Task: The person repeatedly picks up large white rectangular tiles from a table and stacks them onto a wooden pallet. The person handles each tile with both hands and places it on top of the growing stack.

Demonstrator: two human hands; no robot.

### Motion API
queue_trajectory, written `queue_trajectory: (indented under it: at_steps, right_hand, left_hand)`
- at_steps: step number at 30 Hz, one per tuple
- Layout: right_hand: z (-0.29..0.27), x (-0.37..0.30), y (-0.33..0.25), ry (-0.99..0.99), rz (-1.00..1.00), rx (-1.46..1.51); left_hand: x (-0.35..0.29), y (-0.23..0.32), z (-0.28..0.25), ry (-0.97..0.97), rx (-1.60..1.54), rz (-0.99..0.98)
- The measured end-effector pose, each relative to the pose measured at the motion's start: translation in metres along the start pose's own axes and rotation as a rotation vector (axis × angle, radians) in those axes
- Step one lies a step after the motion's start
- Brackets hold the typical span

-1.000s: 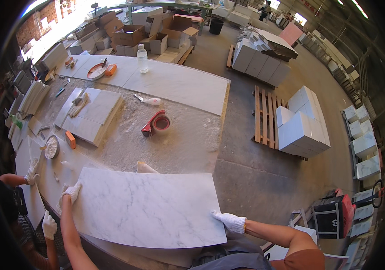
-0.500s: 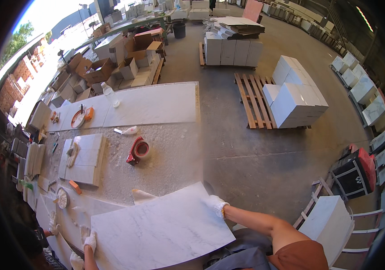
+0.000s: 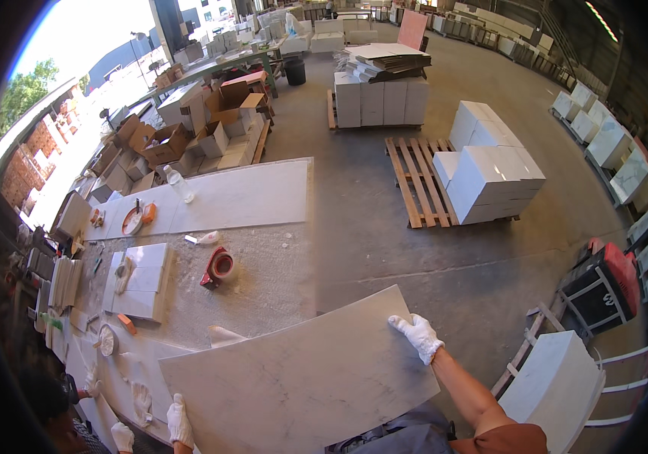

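A large white marble slab (image 3: 301,374) with grey veins is held between my two hands, close in front of my body. My right hand (image 3: 418,338), in a white knit glove, grips its right edge, thumb over the top face. At its left edge, my gloved left hand (image 3: 180,424) is closed on the border, its fingers partly hidden. A loose white glove (image 3: 141,401) lies on the worktable beside that hand. Further left, a co-worker's gloved hands (image 3: 122,436) are near another pale slab (image 3: 95,408).
The dusty worktable (image 3: 263,272) holds a red tape dispenser (image 3: 219,267), stacked tiles (image 3: 142,284), an orange block (image 3: 127,324) and a bowl of white paste (image 3: 107,340). A wooden pallet with white boxes (image 3: 494,181) is ahead right; a white block (image 3: 551,378) stands by my right arm.
The slab has shifted right and its right end has tilted up, both my hands moving with it. My right hand's thumb now shows on top. The view has also shifted.
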State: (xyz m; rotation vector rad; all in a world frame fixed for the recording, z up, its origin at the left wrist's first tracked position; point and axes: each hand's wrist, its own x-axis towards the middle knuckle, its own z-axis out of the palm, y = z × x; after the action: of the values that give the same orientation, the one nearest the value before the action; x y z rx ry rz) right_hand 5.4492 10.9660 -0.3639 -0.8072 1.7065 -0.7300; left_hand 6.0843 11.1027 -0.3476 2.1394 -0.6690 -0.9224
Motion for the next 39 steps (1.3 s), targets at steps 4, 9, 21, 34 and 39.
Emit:
queue_trajectory:
  at_steps: [4,9,21,34,39]
  right_hand:
    - [-0.089,-0.01,0.048,0.222,-0.09,0.138]
    - [-0.21,-0.04,0.126,0.377,-0.113,0.298]
    - [-0.432,-0.14,0.275,0.699,-0.005,0.491]
    - [-0.54,-0.154,0.323,1.113,0.171,0.563]
    - [-0.561,-0.146,0.327,1.253,0.278,0.784]
  left_hand:
    - [-0.057,0.051,0.074,0.005,-0.007,0.194]
    - [-0.142,0.112,0.177,-0.077,0.04,0.255]
    - [-0.244,0.204,0.434,-0.309,0.361,0.533]
    - [-0.346,0.355,0.769,-0.839,0.567,0.731]
    - [-0.401,0.43,0.916,-1.117,0.857,0.854]
